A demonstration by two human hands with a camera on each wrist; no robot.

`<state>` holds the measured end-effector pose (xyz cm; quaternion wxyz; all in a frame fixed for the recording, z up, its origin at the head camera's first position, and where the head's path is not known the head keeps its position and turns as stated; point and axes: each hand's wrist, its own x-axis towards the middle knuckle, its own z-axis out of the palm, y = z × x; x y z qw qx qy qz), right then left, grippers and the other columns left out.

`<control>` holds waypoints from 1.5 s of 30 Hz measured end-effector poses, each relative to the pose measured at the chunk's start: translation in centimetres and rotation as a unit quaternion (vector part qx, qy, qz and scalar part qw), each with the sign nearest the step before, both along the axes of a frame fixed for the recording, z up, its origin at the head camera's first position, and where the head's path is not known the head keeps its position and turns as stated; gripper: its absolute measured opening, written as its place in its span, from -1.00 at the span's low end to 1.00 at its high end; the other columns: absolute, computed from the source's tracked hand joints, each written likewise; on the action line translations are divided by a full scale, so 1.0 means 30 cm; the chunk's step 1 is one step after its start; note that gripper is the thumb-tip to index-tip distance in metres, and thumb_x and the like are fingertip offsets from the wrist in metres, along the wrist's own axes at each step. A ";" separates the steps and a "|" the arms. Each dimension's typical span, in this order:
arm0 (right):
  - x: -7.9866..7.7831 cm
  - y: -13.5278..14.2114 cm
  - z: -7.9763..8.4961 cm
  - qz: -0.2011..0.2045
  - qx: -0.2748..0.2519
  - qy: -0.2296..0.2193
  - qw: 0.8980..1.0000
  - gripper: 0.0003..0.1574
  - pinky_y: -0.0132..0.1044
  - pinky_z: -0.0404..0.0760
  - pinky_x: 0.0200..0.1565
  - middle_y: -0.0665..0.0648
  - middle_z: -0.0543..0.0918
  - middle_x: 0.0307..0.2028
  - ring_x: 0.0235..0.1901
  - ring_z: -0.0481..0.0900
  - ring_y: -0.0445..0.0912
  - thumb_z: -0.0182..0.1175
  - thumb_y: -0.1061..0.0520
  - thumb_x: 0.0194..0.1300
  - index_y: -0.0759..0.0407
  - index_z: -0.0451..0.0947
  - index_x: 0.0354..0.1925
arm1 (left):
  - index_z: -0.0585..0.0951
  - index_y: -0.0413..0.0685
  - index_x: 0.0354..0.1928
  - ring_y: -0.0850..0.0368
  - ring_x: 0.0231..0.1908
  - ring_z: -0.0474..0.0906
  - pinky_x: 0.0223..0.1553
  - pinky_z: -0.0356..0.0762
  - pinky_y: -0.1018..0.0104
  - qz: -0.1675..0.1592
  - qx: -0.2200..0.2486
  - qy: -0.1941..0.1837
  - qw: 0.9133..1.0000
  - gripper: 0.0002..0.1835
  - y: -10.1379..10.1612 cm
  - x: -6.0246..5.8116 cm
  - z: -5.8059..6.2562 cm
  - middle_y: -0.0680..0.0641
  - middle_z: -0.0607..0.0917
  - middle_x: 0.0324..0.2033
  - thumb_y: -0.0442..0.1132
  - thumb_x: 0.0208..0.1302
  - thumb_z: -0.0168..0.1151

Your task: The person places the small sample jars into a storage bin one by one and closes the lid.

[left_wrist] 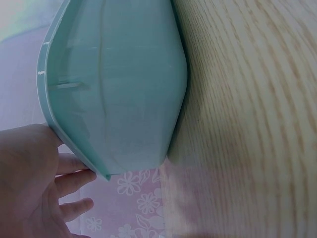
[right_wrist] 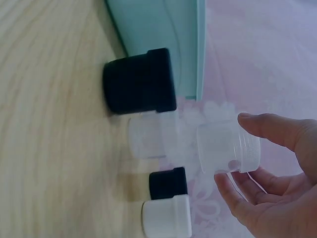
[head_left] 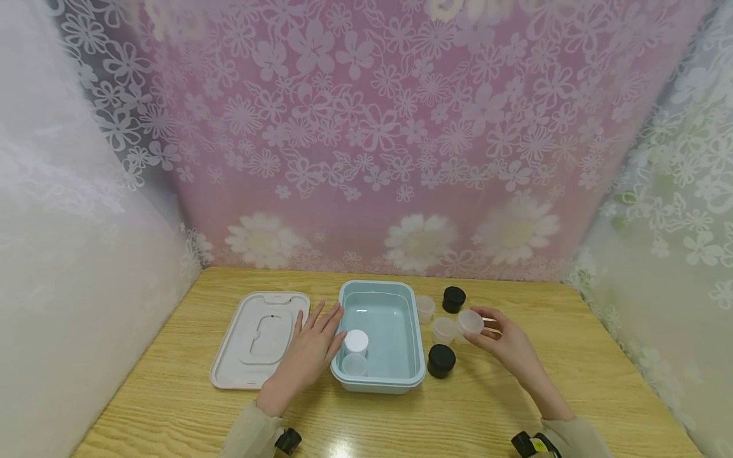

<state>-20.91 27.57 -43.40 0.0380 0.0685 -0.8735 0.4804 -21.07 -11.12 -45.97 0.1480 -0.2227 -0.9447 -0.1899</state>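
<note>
My right hand [head_left: 506, 343] pinches a clear lidded jar [head_left: 469, 322] between thumb and fingers. In the right wrist view this clear jar hangs above the tabletop. Standing to the left of it are two more translucent jars [head_left: 443, 331] and two black jars [head_left: 441, 360]. A white jar [right_wrist: 167, 217] shows low in the right wrist view. My left hand [head_left: 312, 350] rests at the left rim of a light blue tub [head_left: 420, 362], fingers extended. Inside the tub, near its left front, are a white-topped jar [head_left: 356, 341] and a translucent jar [head_left: 354, 365].
A whitish rectangular lid [head_left: 235, 356] lies flat on the wooden table [head_left: 172, 356] left of the tub, partly behind my left hand. A pink flowered curtain [head_left: 366, 159] hangs behind the table's far edge, with pale sheets at both sides.
</note>
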 end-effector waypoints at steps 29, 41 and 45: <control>-0.152 -0.368 0.049 0.092 -0.042 0.004 0.995 -0.31 0.03 0.64 0.12 0.40 0.50 0.25 0.16 0.58 0.29 0.39 0.18 0.31 0.32 0.43 0.33 | 0.38 -0.14 0.48 -0.24 0.50 0.13 0.43 -0.03 -0.41 -0.005 -0.011 -0.003 1.000 -0.43 0.007 -0.001 -0.004 -0.11 0.42 0.44 -0.03 0.57 0.06; -0.186 -0.516 0.013 0.102 0.015 0.006 0.995 -0.33 0.02 0.68 0.05 0.33 0.59 0.18 0.09 0.65 0.25 0.46 0.26 0.22 0.32 0.50 0.26 | 0.39 -0.14 0.47 -0.24 0.50 0.14 0.42 -0.04 -0.42 0.000 -0.010 -0.004 1.000 -0.44 0.001 0.005 0.006 -0.13 0.42 0.44 -0.04 0.56 0.07; -0.197 -0.539 0.006 0.111 0.050 0.017 0.992 -0.35 0.01 0.70 0.01 0.35 0.60 0.14 0.07 0.64 0.26 0.45 0.32 0.19 0.37 0.51 0.22 | 0.39 -0.14 0.47 -0.23 0.50 0.14 0.42 -0.01 -0.42 0.004 -0.015 0.000 1.000 -0.44 0.002 0.005 0.006 -0.11 0.41 0.44 -0.03 0.57 0.07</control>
